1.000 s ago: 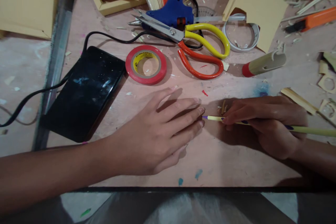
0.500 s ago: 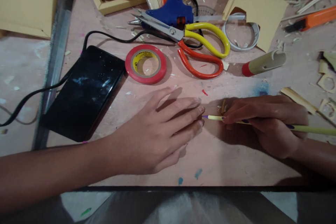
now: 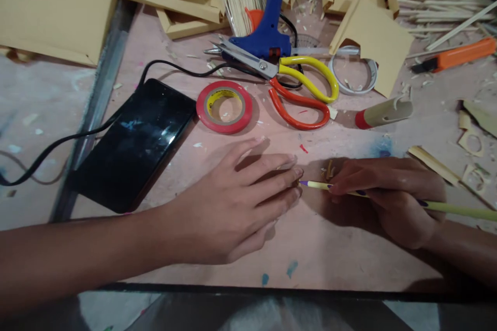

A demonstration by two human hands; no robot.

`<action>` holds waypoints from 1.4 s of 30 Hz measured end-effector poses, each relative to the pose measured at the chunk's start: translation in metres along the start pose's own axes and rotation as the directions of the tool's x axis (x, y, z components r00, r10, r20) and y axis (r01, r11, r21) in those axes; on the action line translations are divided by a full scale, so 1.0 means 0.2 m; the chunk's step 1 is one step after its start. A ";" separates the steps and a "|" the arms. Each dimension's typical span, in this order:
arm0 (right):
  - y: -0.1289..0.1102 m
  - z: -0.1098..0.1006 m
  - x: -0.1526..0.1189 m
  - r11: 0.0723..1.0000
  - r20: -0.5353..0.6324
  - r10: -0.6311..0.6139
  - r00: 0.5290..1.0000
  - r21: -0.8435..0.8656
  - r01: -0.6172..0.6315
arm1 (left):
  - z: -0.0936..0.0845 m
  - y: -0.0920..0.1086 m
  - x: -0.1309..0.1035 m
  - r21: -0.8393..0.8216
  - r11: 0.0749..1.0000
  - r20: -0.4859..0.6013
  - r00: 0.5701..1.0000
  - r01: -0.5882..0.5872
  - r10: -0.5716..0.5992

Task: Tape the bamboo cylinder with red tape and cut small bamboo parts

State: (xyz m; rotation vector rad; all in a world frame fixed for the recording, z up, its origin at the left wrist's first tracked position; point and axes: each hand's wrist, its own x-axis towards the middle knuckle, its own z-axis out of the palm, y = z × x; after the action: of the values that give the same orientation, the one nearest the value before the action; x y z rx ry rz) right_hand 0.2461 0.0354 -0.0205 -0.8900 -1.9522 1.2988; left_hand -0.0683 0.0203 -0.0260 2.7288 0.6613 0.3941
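Right hand (image 3: 388, 199) grips yellow-green pen (image 3: 462, 210) at the table's (image 3: 334, 258) near side, tip just right of left hand (image 3: 233, 207). Left's palm down, fingers extended, thumb wide; can't tell if anything's underneath.

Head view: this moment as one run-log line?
left hand: palm down | right hand: holds yellow pen, tip near left fingertips | nearby: red tape, scissors, glue gun

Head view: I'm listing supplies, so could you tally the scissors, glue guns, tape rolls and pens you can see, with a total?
Scissors: 1 pair
Glue gun: 1
Tape rolls: 2, a red roll and a whitish roll, apparently tape
Pen: 1, in the right hand
Total: 5
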 end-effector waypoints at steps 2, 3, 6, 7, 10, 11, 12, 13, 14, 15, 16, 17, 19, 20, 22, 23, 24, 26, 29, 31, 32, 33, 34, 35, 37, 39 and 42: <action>0.00 0.00 0.00 1.000 0.016 -0.004 1.000 -0.023 0.004 | 0.00 0.00 0.00 0.000 1.000 -0.003 1.000 -0.001 0.001; 0.00 -0.01 0.00 1.000 0.024 -0.007 1.000 -0.030 0.007 | 0.00 0.00 0.00 0.002 1.000 -0.004 1.000 -0.004 0.004; 0.00 -0.01 0.01 0.999 0.040 -0.033 0.999 -0.029 0.034 | -0.01 0.00 0.00 -0.008 1.000 0.008 1.000 -0.006 0.006; 0.00 -0.01 0.01 0.999 0.039 -0.041 0.998 -0.027 0.042 | -0.01 -0.01 0.00 -0.018 1.000 0.013 1.000 -0.004 0.004; 0.00 -0.01 0.02 0.999 0.021 -0.018 1.000 -0.041 0.019 | -0.01 -0.01 -0.01 -0.052 0.999 0.011 1.000 -0.004 0.005; 0.00 0.00 0.02 0.999 0.002 -0.005 1.000 -0.048 0.005 | -0.01 -0.01 -0.01 -0.060 0.998 0.007 1.000 -0.006 0.007; -0.01 0.00 0.02 0.999 -0.025 -0.001 1.000 -0.053 -0.001 | 0.00 -0.01 -0.01 -0.066 0.998 0.004 1.000 -0.009 0.009; -0.01 0.00 0.02 0.998 -0.053 -0.008 0.999 -0.057 0.005 | 0.00 -0.01 -0.01 -0.069 0.998 0.008 1.000 -0.005 0.006; -0.02 0.00 0.02 0.998 -0.078 -0.020 0.997 -0.056 0.016 | 0.00 -0.01 -0.01 -0.071 0.997 0.013 1.000 -0.003 0.004; -0.02 0.00 0.02 0.998 -0.097 -0.037 0.995 -0.048 0.032 | -0.01 -0.01 -0.01 -0.070 0.998 0.019 1.000 0.000 0.002; -0.03 0.00 0.02 0.998 -0.104 -0.049 0.993 -0.039 0.045 | -0.01 -0.01 -0.01 -0.067 0.998 0.020 1.000 0.000 0.002; -0.03 0.00 0.02 0.998 -0.100 -0.053 0.994 -0.030 0.051 | -0.01 -0.01 0.00 -0.065 0.998 0.024 1.000 0.002 -0.001; -0.04 0.00 0.03 0.998 -0.096 -0.058 0.994 -0.017 0.057 | -0.02 -0.01 0.00 -0.064 0.998 0.034 0.999 0.013 -0.010; -0.04 -0.01 0.03 0.998 -0.086 -0.063 0.994 -0.028 0.060 | -0.02 -0.01 0.00 -0.067 0.998 0.031 0.999 0.017 -0.015; -0.04 -0.01 0.04 0.995 -0.066 -0.076 0.995 -0.077 0.071 | -0.02 -0.01 0.00 -0.083 0.996 0.020 0.999 0.033 -0.031; -0.05 -0.02 0.04 0.992 -0.064 -0.084 0.994 -0.100 0.077 | -0.02 -0.01 0.00 -0.092 0.995 0.013 0.999 0.045 -0.044; -0.05 -0.02 0.04 0.990 -0.063 -0.089 0.994 -0.119 0.081 | -0.02 -0.01 0.00 -0.101 0.993 0.004 0.998 0.057 -0.057; -0.05 -0.02 0.04 0.990 -0.073 -0.088 0.993 -0.119 0.079 | -0.02 -0.01 0.00 -0.114 0.990 0.004 0.997 0.078 -0.078; -0.02 -0.01 0.03 0.997 -0.097 -0.061 0.993 -0.054 0.056 | -0.02 -0.01 0.00 -0.114 0.991 0.006 0.997 0.075 -0.075; -0.01 0.00 0.02 0.998 -0.104 -0.055 0.993 -0.013 0.054 | -0.01 -0.01 0.00 -0.114 0.991 -0.001 0.998 0.064 -0.065; 0.00 0.00 0.02 0.998 -0.096 -0.061 0.994 -0.004 0.061 | -0.01 -0.01 0.00 -0.115 0.991 0.000 0.998 0.067 -0.068; 0.01 0.00 0.01 0.998 -0.083 -0.070 0.994 -0.002 0.070 | -0.01 -0.01 0.00 -0.115 0.990 0.003 0.997 0.078 -0.079; 0.01 0.00 0.01 0.997 -0.069 -0.079 0.995 -0.008 0.078 | -0.02 -0.01 0.00 -0.116 0.989 0.003 0.996 0.087 -0.087; 0.01 0.00 0.01 0.996 -0.052 -0.085 0.995 -0.021 0.084 | -0.02 -0.01 0.00 -0.116 0.989 0.010 0.996 0.094 -0.093; 0.01 -0.01 0.02 0.995 -0.019 -0.091 0.996 -0.047 0.090 | -0.02 -0.01 0.00 -0.114 0.990 0.011 0.996 0.088 -0.088; 0.00 -0.01 0.03 0.995 -0.001 -0.081 0.997 -0.059 0.081 | -0.02 -0.02 -0.01 -0.107 0.992 0.008 0.998 0.068 -0.068; 0.00 -0.01 0.03 0.996 0.013 -0.063 0.998 -0.057 0.064 | -0.01 -0.02 -0.01 -0.098 0.993 -0.001 0.998 0.067 -0.068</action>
State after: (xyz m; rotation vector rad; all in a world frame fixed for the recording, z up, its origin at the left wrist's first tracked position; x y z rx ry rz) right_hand 0.2441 0.0414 -0.0196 -0.8428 -2.0186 1.2198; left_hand -0.0729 0.0230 -0.0268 2.6062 0.7136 0.4054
